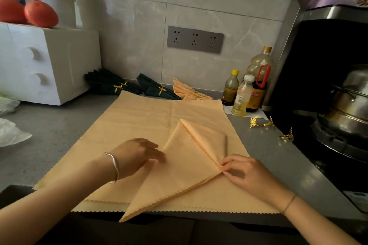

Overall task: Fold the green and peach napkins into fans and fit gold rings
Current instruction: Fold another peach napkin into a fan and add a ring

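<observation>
two hands met on the folded peach napkin (185, 165), which lay atop flat peach sheets (139, 121) on the counter (59, 129): the right hand (245, 173) pinched its right corner, the left hand (137, 157) (fingertips blurred) rested flat on its left edge. gold rings (253, 122) sat apart near the stove (326, 145), indistinct.

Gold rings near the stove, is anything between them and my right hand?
Nothing visible does. Only grey countertop lies between the right hand, which pinches the folded peach napkin, and the gold rings.
</observation>
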A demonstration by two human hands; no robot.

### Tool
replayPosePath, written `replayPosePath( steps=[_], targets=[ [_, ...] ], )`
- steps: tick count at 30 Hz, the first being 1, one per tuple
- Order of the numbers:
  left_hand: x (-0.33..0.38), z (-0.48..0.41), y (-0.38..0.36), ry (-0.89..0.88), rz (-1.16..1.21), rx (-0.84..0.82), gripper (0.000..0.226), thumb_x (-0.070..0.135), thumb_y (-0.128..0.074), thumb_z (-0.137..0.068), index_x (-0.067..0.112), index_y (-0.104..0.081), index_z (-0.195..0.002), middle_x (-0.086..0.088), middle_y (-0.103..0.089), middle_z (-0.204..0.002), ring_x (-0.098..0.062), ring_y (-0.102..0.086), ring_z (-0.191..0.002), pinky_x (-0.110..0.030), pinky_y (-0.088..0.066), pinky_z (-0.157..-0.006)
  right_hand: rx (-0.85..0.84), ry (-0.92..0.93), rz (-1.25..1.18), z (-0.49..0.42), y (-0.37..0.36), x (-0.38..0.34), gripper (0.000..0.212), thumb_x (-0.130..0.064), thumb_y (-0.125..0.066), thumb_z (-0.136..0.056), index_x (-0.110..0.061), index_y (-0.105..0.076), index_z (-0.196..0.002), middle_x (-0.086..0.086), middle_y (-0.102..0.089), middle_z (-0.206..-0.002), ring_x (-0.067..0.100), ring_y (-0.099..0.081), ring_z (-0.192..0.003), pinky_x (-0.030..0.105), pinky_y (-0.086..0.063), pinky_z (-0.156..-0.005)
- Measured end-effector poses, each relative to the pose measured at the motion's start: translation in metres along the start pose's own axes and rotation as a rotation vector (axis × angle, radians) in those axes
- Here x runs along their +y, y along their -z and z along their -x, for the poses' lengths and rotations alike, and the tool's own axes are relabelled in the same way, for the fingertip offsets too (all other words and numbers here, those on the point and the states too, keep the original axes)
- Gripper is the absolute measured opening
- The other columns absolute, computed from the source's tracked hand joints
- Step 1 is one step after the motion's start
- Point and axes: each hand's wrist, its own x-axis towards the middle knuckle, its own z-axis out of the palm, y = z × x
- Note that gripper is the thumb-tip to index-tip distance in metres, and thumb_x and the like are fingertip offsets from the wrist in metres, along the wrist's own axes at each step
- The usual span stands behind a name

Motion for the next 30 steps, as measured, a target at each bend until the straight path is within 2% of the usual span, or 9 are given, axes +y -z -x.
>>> replayPosePath(
  steps=[3, 7, 10, 14, 18, 22, 24, 27, 30],
  targets=[
    [-0.009, 0.001, 0.0, -0.209, -0.254, 0.07, 0.049, 0.024, -0.09, -0.056, 0.032, -0.074, -0.101, 0.013, -0.072, -0.099, -0.012, -0.069, -0.094, -0.031, -0.054, -0.082, -0.038, 0.096, 0.111, 0.003, -0.001, -0.001, 0.03, -0.036, -0.047, -0.087, -0.022, -0.071, -0.097, -0.017, -0.065, -0.104, -0.006, -0.06, -0.093, 0.011, -0.049, -0.085],
    [-0.013, 0.0, 0.002, -0.362, -0.252, 0.012, 0.044, 0.033, -0.089, -0.058, 0.026, -0.075, -0.099, 0.009, -0.073, -0.099, -0.012, -0.071, -0.089, -0.03, -0.057, -0.079, -0.059, 0.209, 0.242, -0.001, 0.002, -0.005, 0.025, -0.032, -0.045, -0.087, -0.026, -0.068, -0.095, -0.014, -0.064, -0.105, -0.004, -0.062, -0.088, 0.011, -0.051, -0.076],
    [-0.016, -0.002, 0.002, -0.385, -0.223, -0.017, 0.023, 0.037, -0.061, -0.085, 0.027, -0.075, -0.1, 0.01, -0.073, -0.1, -0.012, -0.07, -0.089, -0.029, -0.056, -0.079, -0.068, 0.253, 0.302, -0.003, 0.004, -0.006, 0.02, -0.033, -0.044, -0.088, -0.028, -0.062, -0.094, -0.015, -0.061, -0.107, -0.002, -0.062, -0.081, 0.016, -0.054, -0.063],
    [-0.022, 0.0, -0.004, -0.312, -0.132, 0.071, 0.054, 0.042, -0.021, -0.102, 0.031, -0.073, -0.099, 0.015, -0.072, -0.098, -0.009, -0.069, -0.087, -0.023, -0.055, -0.074, -0.088, 0.221, 0.329, -0.006, 0.003, -0.009, 0.016, -0.038, -0.044, -0.089, -0.031, -0.058, -0.09, -0.019, -0.057, -0.105, -0.004, -0.058, -0.078, 0.011, -0.049, -0.054],
    [-0.023, -0.002, -0.01, -0.112, 0.05, 0.126, 0.033, 0.039, -0.041, -0.093, 0.034, -0.073, -0.091, 0.013, -0.071, -0.085, -0.007, -0.066, -0.078, -0.016, -0.05, -0.06, -0.077, 0.046, 0.229, -0.006, 0.0, -0.01, 0.009, -0.04, -0.05, -0.09, -0.033, -0.055, -0.086, -0.025, -0.048, -0.112, -0.012, -0.047, -0.079, 0.003, -0.032, -0.062],
    [-0.022, -0.016, -0.013, 0.279, 0.36, 0.008, 0.034, 0.039, -0.047, -0.07, 0.025, -0.073, -0.088, 0.002, -0.07, -0.087, -0.012, -0.062, -0.074, -0.019, -0.045, -0.065, -0.059, -0.049, 0.089, -0.009, -0.003, -0.015, 0.019, -0.049, -0.054, -0.087, -0.032, -0.053, -0.079, -0.027, -0.046, -0.109, -0.001, -0.053, -0.085, 0.013, -0.041, -0.07],
    [-0.02, -0.025, -0.013, 0.426, 0.562, -0.032, 0.033, 0.041, -0.062, -0.074, 0.01, -0.072, -0.08, 0.001, -0.067, -0.074, -0.007, -0.054, -0.064, -0.023, -0.044, -0.067, -0.029, -0.112, -0.01, -0.013, -0.007, -0.015, 0.021, -0.043, -0.059, -0.087, -0.028, -0.054, -0.073, -0.026, -0.048, -0.105, 0.006, -0.055, -0.083, 0.019, -0.044, -0.073],
    [-0.018, -0.04, -0.015, 0.566, 0.631, -0.103, 0.03, 0.034, -0.064, -0.088, 0.022, -0.064, -0.061, 0.012, -0.055, -0.053, -0.003, -0.045, -0.051, -0.021, -0.04, -0.061, 0.015, -0.194, -0.096, -0.018, -0.014, -0.011, 0.026, -0.035, -0.063, -0.085, -0.022, -0.054, -0.065, -0.024, -0.049, -0.102, 0.009, -0.055, -0.079, 0.026, -0.048, -0.075],
    [-0.02, -0.052, -0.017, 0.647, 0.548, -0.176, 0.027, 0.031, -0.061, -0.089, 0.026, -0.063, -0.063, 0.015, -0.055, -0.053, 0.001, -0.047, -0.048, -0.013, -0.04, -0.054, 0.02, -0.217, -0.111, -0.022, -0.017, -0.009, 0.027, -0.03, -0.068, -0.082, -0.024, -0.051, -0.062, -0.021, -0.049, -0.099, 0.011, -0.055, -0.073, 0.029, -0.049, -0.072]
  ],
)
